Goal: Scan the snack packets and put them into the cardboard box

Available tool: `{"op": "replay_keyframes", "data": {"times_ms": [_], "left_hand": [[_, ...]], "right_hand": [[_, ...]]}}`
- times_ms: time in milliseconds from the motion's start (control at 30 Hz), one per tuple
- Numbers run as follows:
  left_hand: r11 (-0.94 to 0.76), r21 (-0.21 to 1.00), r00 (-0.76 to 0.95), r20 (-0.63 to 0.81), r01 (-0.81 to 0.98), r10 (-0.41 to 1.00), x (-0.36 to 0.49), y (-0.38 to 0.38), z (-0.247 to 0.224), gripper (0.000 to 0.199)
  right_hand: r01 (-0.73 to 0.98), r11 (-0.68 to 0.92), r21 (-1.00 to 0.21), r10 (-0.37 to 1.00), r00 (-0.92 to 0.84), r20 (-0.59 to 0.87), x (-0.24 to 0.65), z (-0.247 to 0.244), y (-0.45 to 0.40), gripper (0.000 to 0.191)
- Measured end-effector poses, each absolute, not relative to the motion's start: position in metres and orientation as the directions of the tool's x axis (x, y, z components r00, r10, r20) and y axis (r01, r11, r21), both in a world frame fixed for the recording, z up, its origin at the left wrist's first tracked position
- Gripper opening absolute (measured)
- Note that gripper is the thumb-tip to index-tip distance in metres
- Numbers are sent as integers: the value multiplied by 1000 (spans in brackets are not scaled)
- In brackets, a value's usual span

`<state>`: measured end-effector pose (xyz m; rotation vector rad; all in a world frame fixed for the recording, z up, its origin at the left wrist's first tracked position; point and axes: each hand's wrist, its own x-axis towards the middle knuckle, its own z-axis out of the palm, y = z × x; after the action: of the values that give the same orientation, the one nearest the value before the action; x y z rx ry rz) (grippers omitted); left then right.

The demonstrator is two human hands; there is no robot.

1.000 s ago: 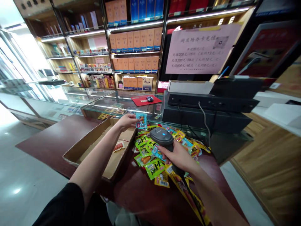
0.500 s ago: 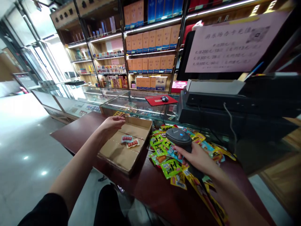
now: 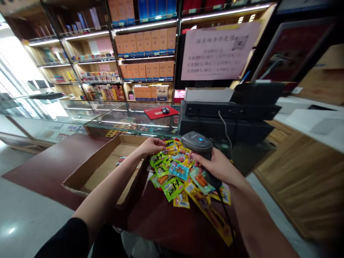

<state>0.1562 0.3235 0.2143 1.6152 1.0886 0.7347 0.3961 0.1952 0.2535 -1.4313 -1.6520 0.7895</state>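
Observation:
My right hand (image 3: 215, 163) is wrapped round the handle of a dark grey barcode scanner (image 3: 197, 142), which has a small blue light on top. The scanner is over a heap of small snack packets (image 3: 178, 170) in green, yellow and blue, some with sausages showing. At the heap's far left edge is my left hand (image 3: 152, 146), its fingers curled together by the packets; what they pinch, if anything, is hidden. A shallow cardboard box (image 3: 92, 165) stands left of the heap, under my left forearm. Inside it a small packet (image 3: 120, 160) shows, partly covered by the arm.
The dark red tabletop (image 3: 43, 157) carries box and heap. Behind it is a glass display counter (image 3: 115, 116) with a red mouse pad (image 3: 152, 113) and a mouse (image 3: 165, 110). A black till machine (image 3: 204, 111) stands beyond the heap. The scanner's cable (image 3: 224, 206) hangs toward me.
My left hand has moved right, from above the cardboard box to the heap of packets. My right hand still holds the scanner over the heap. The view has turned right.

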Motion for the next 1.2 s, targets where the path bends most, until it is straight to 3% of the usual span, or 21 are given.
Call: {"op": "replay_keyframes", "data": {"times_ms": [233,500,633,733,833,967,1067,1200], "left_hand": [[-404,802,682,-7,441,731,218,305,186,37],[-753,373,805,25,542,592,226,289,174,36],[-780,291,812,21,554,584,226,284,177,31],[-703,396,771,-18,591,637,217,288,183,26],[-568,630,754,-43,530,655,200,300,193,31],[-229,899,663,-86,373,743,176,319,210,33],[-1,968,551,-143,251,822,164,326,223,36],[94,988,460,-140,121,877,152,332,230,40]], "right_hand": [[431,138,-892,990,-26,141,412,265,188,28],[456,141,-879,986,12,165,422,275,182,23],[472,131,-872,986,27,162,422,273,184,24],[487,127,-864,986,29,162,420,269,186,27],[483,114,-868,991,1,131,415,262,190,29],[494,102,-863,995,-33,99,403,254,195,33],[506,139,-851,989,-109,97,393,246,198,32],[519,146,-842,980,-195,50,381,232,202,26]]}}
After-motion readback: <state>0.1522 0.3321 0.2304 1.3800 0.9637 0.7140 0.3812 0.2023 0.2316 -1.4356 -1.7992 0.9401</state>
